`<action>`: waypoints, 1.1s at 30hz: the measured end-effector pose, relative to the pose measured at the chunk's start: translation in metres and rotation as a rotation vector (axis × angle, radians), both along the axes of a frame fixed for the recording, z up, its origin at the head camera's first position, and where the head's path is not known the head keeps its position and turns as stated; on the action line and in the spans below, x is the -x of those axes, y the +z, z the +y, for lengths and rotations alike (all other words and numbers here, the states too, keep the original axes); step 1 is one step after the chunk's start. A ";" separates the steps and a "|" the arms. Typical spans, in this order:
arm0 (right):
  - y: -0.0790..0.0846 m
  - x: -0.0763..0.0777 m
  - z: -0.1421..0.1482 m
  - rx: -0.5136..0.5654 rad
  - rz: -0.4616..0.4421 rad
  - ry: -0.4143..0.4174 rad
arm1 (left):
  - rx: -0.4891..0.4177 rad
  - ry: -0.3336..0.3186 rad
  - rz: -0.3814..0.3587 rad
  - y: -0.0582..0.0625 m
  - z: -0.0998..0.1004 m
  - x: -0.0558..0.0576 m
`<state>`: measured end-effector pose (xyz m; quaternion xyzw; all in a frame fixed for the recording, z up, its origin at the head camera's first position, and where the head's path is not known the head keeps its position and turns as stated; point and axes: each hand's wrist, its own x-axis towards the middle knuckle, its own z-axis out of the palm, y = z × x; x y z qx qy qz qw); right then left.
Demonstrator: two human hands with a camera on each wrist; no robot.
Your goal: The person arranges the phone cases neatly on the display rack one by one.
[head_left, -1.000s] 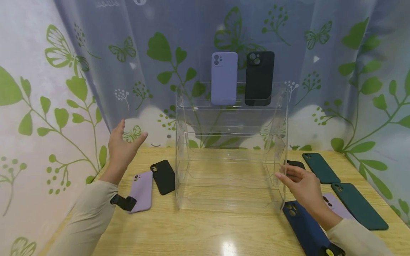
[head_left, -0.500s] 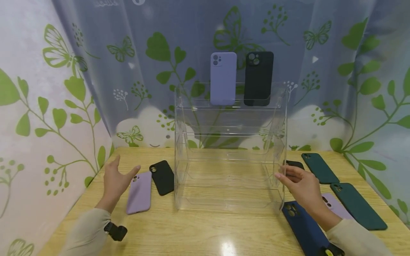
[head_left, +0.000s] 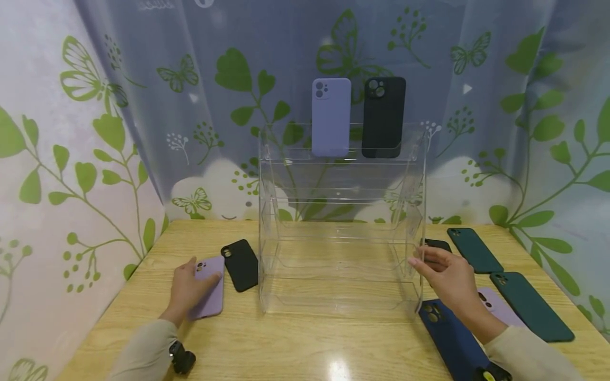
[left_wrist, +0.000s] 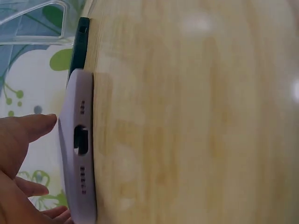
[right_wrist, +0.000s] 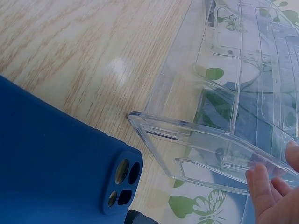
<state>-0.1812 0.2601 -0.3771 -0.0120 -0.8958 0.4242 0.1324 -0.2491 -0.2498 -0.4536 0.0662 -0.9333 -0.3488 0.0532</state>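
Note:
My left hand (head_left: pixel 187 286) reaches over a lilac phone case (head_left: pixel 213 304) lying flat on the table, its thumb and fingers spread across the upper part. In the left wrist view the thumb tip touches the case's back (left_wrist: pixel 65 121), and the charging-port end faces the camera. My right hand (head_left: pixel 450 275) holds the right side edge of a clear tiered display stand (head_left: pixel 338 304), the thumb and fingers around that edge. On the stand's top tier a light purple phone case (head_left: pixel 331 116) and a black phone case (head_left: pixel 383 116) stand upright.
Another black phone case (head_left: pixel 240 266) lies left of the stand. At right lie a blue case (head_left: pixel 452 333), two dark green cases (head_left: pixel 475 250), a lilac case (head_left: pixel 502 308) partly behind my wrist, and a mostly hidden black case (head_left: pixel 438 244). A patterned curtain (head_left: pixel 286 53) hangs behind.
My left hand has come down from above the table's left side, then moved right onto the lilac phone case. The right hand stays at the stand's edge.

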 end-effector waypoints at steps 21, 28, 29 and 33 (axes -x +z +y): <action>0.001 -0.001 -0.001 -0.023 0.005 -0.002 | 0.171 0.023 -0.020 0.002 0.013 0.003; 0.001 -0.001 -0.001 -0.021 0.003 0.000 | 0.138 0.027 0.093 0.015 0.011 0.006; 0.001 -0.001 -0.001 -0.022 0.005 0.001 | 0.130 0.029 0.117 0.019 0.011 0.006; 0.001 -0.001 -0.001 -0.023 0.008 0.004 | 0.084 0.055 0.202 0.037 0.014 0.007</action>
